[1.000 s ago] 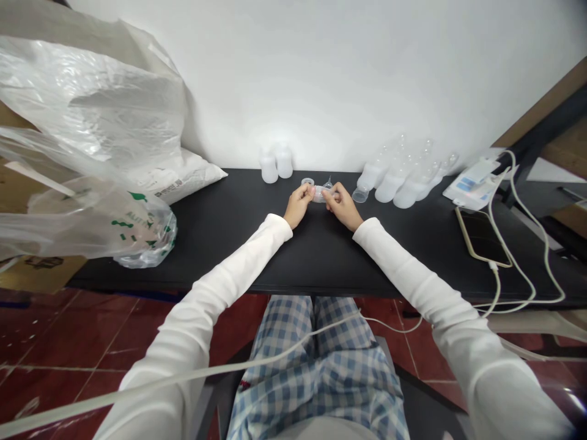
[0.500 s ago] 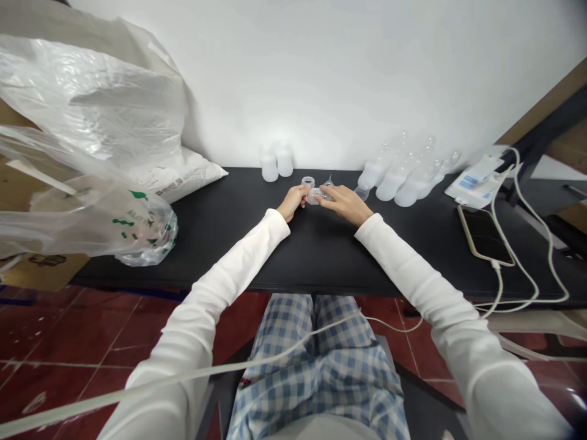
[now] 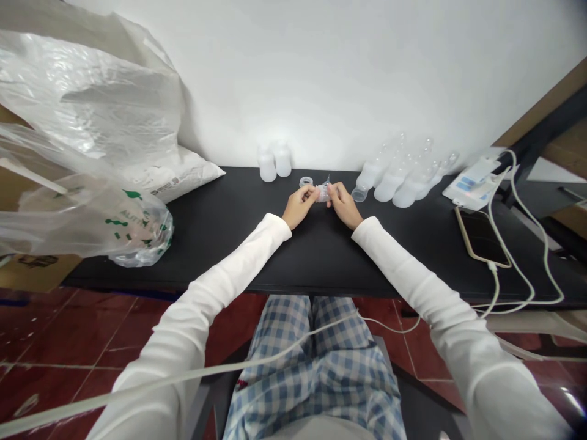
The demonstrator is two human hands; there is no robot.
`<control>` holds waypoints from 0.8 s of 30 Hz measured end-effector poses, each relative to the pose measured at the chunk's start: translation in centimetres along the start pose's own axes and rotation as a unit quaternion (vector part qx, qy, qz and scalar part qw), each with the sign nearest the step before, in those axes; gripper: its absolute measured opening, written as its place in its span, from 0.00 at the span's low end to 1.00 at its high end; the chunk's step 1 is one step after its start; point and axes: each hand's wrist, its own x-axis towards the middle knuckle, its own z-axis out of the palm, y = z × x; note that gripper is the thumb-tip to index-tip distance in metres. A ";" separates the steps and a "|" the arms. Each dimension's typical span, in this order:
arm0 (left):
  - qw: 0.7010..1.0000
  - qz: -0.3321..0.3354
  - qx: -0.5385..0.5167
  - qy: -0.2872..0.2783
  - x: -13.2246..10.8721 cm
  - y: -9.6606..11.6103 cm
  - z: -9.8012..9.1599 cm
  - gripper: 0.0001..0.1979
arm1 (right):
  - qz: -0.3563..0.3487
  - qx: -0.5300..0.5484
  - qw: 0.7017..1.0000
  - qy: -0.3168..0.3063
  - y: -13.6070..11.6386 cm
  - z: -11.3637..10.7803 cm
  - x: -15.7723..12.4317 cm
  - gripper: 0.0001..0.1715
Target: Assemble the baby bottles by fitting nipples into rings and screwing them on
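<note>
Between both hands is a small clear plastic cap-like piece [image 3: 323, 194]. My left hand [image 3: 300, 206] pinches its left side, and my right hand [image 3: 343, 206] grips the right side; the fingers partly cover it. A translucent ring [image 3: 306, 182] lies on the table just behind my left fingers. Behind the held piece sits a small clear pointed part [image 3: 326, 180], its shape hard to make out. To the right of my right hand rests a clear round cap [image 3: 359, 194]. Several frosted bottles with clear bulb-shaped tops [image 3: 406, 189] stand farther right.
Two frosted bottles without tops [image 3: 267, 166] stand by the wall. Large plastic bags [image 3: 132, 226] crowd the left end of the black table [image 3: 316, 263]. At the right are a phone [image 3: 482, 235], a white power strip [image 3: 472, 183] and cables; one cable crosses my lap.
My right hand has drawn back from lying over the parts and now pinches the clear piece from the right. My left hand has moved away from the ring, which now lies uncovered on the table.
</note>
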 end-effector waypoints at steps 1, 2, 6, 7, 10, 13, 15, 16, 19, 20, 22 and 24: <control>1.000 -0.015 -0.010 0.009 0.1 0.0 -0.1 0.22 | -0.019 -0.010 1.000 0.002 -0.1 0.0 0.0 0.30; 0.999 -0.033 -0.025 0.020 0.2 0.0 -0.1 0.23 | -0.050 -0.029 0.998 0.002 -0.1 0.0 -0.1 0.30; 0.990 -0.095 -0.084 0.053 0.6 0.6 -0.6 0.24 | -0.240 -0.183 0.952 -0.050 -0.4 -0.3 0.0 0.23; 0.989 -0.105 -0.092 0.055 0.7 0.9 -0.7 0.23 | -0.280 -0.226 0.931 -0.065 -0.4 -0.5 0.1 0.20; 0.985 -0.133 -0.097 0.055 0.7 1.6 -0.8 0.22 | -0.360 -0.318 0.872 -0.095 -0.5 -1.1 0.4 0.18; 0.980 -0.169 -0.084 0.065 0.6 2.0 -0.8 0.20 | -0.405 -0.355 0.834 -0.118 -0.5 -1.7 0.6 0.26; 0.976 -0.186 -0.081 0.075 0.5 2.2 -0.7 0.19 | -0.422 -0.366 0.821 -0.122 -0.5 -2.0 0.7 0.28; 0.976 -0.189 -0.082 0.077 0.5 2.2 -0.6 0.18 | -0.429 -0.372 0.815 -0.119 -0.5 -2.1 0.7 0.28; 0.975 -0.193 -0.082 0.075 0.4 2.4 -0.5 0.19 | -0.454 -0.399 0.791 -0.098 -0.5 -2.5 0.8 0.25; 0.975 -0.196 -0.081 0.074 0.4 2.5 -0.4 0.19 | -0.463 -0.407 0.782 -0.093 -0.6 -2.6 0.7 0.23; 0.973 -0.203 -0.077 0.073 0.5 2.6 -0.4 0.20 | -0.478 -0.419 0.767 -0.090 -0.8 -2.9 0.7 0.22; 0.972 -0.211 -0.071 0.068 0.6 2.6 -0.5 0.20 | -0.493 -0.423 0.755 -0.090 -1.1 -3.1 0.6 0.20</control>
